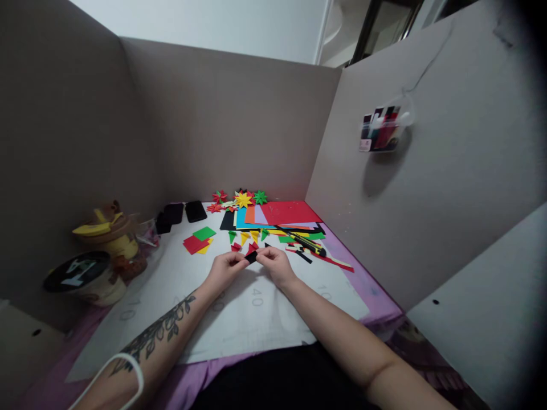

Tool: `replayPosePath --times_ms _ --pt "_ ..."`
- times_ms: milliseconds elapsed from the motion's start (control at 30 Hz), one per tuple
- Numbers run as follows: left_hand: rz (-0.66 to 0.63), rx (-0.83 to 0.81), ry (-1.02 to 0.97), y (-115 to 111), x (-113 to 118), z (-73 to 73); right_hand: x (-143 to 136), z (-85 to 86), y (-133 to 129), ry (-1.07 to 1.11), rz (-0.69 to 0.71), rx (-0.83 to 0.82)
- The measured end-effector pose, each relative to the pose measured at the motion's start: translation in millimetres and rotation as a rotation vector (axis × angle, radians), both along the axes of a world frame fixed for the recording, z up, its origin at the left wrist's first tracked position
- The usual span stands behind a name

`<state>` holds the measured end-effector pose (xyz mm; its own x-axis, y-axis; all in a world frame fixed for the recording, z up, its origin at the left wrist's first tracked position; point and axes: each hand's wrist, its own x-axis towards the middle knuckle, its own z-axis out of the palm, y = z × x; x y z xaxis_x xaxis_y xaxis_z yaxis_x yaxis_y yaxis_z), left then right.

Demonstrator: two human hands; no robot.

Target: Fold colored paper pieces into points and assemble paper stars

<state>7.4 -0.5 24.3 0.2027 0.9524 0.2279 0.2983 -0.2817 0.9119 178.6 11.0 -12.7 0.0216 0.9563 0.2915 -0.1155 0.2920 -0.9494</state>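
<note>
Between my two hands is a small piece of black paper (251, 257), held above the white mat (239, 330). My left hand (227, 267) pinches its left end, and my right hand (276, 266) grips the right end. Just beyond my fingers lie small folded paper pieces: green (232, 236), yellow (245, 238) and red (236, 247). Flat squares of red paper (194, 245), green paper (204, 233) and yellow paper (207, 247) overlap to the left of them.
Folded paper stars (243, 199) and a stack of coloured sheets (290, 213) lie at the back. A yellow-and-black cutter (307, 245) rests among paper strips (342, 264) on the right. Tubs (85, 279) stand at left. Grey partitions (239, 125) enclose the table.
</note>
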Motion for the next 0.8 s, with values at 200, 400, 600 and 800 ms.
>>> replayPosePath --times_ms 200,400,600,800 --pt "0.083 -0.037 -0.084 -3 6 -2.1 -4 -3.7 0 -0.016 -0.094 -0.001" --pt "0.139 -0.06 -0.047 -3 7 -3.1 -9 -1.7 -3 0.018 -0.101 -0.009" --pt "0.126 -0.072 -0.041 -2 7 -4.8 -10 -1.6 -4 0.029 -0.103 -0.03" --pt "0.148 -0.076 -0.071 -3 8 -4.5 -11 -0.8 -5 0.008 -0.109 -0.039"
